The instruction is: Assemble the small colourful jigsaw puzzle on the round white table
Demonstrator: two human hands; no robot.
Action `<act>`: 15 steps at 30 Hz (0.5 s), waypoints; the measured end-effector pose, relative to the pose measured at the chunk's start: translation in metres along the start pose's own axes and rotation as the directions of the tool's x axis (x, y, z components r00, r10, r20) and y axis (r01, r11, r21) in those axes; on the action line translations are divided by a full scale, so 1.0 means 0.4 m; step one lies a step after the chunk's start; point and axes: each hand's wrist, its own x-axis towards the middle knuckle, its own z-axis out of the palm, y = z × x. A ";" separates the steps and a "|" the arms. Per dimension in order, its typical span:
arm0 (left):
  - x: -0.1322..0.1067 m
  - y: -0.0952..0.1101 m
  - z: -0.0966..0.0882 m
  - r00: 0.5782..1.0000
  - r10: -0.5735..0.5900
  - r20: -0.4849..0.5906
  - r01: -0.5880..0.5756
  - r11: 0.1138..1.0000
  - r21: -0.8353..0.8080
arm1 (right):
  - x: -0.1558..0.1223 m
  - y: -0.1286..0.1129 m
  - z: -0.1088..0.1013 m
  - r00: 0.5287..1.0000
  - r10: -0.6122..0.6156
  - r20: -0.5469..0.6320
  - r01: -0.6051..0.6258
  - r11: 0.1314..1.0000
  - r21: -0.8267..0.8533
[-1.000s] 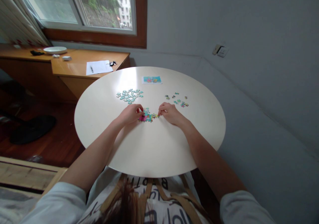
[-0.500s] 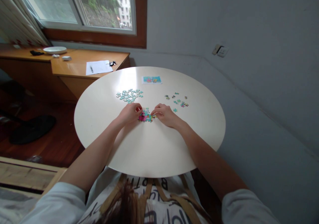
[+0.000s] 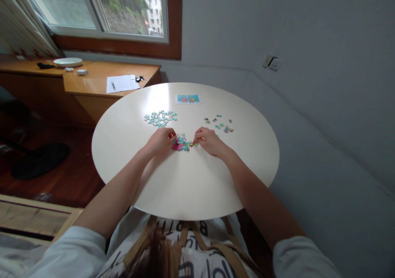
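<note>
head view: black lettering (image 3: 203, 228) on my top (image 3: 193, 258) is partly legible. the part-built jigsaw puzzle (image 3: 183, 144) lies at twelve o'clock, long axis nine-to-three. my left hand (image 3: 161, 141) curls at its nine, right hand (image 3: 209, 140) at its three; pinching, i can't tell.

The small interlocked jigsaw block (image 3: 182, 145) mixes pink, teal and yellow — the flat, knobbed loose pieces (image 3: 161, 118) at left run pale teal. Rectangular printed sheet (image 3: 188, 99): turquoise, with pink and yellow figures.

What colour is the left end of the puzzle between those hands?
Mostly bright pink at that end of the puzzle; the head view shows it.
</note>
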 end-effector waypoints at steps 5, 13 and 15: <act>0.005 -0.007 0.005 1.000 -0.005 0.028 0.005 1.000 0.012 | 0.002 0.007 0.000 1.000 0.005 0.008 -0.005 1.000 -0.001; 0.005 -0.012 0.007 0.999 -0.002 0.044 0.002 1.000 -0.011 | -0.001 -0.005 -0.010 1.000 0.025 0.016 -0.025 1.000 -0.006; 0.005 -0.013 0.008 0.999 0.000 0.045 0.001 1.000 -0.015 | -0.001 -0.006 -0.014 0.999 0.033 0.015 -0.033 0.999 -0.010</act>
